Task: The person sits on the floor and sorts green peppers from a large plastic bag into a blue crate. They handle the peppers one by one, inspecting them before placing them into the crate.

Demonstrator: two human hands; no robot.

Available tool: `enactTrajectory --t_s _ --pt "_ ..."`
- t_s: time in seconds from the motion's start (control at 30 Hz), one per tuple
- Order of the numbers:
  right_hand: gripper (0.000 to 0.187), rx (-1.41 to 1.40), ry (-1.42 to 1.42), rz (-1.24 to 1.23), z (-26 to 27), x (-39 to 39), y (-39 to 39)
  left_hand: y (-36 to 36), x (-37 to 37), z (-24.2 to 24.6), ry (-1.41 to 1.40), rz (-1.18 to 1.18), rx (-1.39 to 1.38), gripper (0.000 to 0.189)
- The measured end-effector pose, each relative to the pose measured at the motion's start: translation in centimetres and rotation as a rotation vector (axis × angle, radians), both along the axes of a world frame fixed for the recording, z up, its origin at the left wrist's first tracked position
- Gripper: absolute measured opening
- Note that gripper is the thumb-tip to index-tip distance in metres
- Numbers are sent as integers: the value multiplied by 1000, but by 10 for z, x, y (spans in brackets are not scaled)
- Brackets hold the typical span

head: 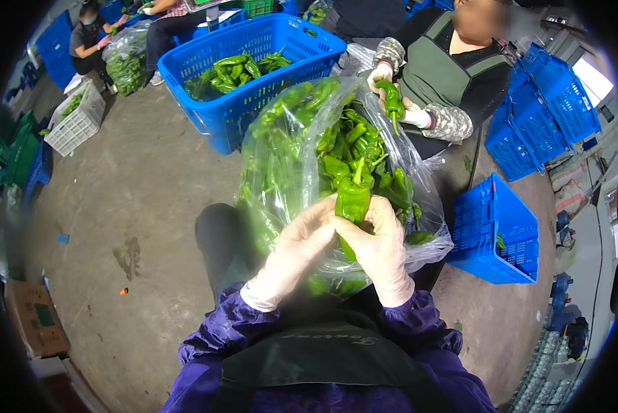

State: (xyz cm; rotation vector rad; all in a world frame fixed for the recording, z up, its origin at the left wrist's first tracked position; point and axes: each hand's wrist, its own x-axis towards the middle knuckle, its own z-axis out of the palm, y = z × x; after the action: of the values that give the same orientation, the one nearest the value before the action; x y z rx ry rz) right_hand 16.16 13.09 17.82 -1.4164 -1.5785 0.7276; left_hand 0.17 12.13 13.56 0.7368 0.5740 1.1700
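Note:
Between my two hands I hold a green pepper (352, 200), its stem pointing away from me. My left hand (303, 240), in a pale thin glove, grips the pepper's left side. On the right side, my gloved right hand (383, 245) has its thumb across the pepper's lower part. Both hands are over the near side of a large clear plastic bag (267, 170). Many green peppers (358, 134) fill it and show at its open mouth. The lower tip of the held pepper hangs below my fingers.
A blue crate (221, 116) with green peppers stands beyond the bag. Across from me, a gloved co-worker (443, 67) holds another pepper (391, 100). Blue crates (541, 108) are stacked at right, near a tipped blue crate (487, 232). A white crate (76, 118) stands far left.

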Motion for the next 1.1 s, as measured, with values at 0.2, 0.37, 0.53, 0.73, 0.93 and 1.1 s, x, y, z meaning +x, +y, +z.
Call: enactTrajectory --t_s 0.2,0.37,0.53,0.73,0.93,1.1 --pt "41 145 -258 4 -9 -8 -8 14 -4 8 -42 -65 27 52" --pt "40 207 -345 192 -5 -5 -13 11 -2 0 -119 -19 -101 36" --pt "20 594 -611 103 23 14 -13 15 -7 1 -93 24 -166 26" --pt "40 906 -1145 190 63 35 9 19 -14 13 38 -201 -256 26" --pt "44 1078 -1365 517 58 35 31 24 -19 24 136 -417 -293 45" --pt "44 1098 -1376 692 54 46 39 24 -25 27 155 -451 -367 78"
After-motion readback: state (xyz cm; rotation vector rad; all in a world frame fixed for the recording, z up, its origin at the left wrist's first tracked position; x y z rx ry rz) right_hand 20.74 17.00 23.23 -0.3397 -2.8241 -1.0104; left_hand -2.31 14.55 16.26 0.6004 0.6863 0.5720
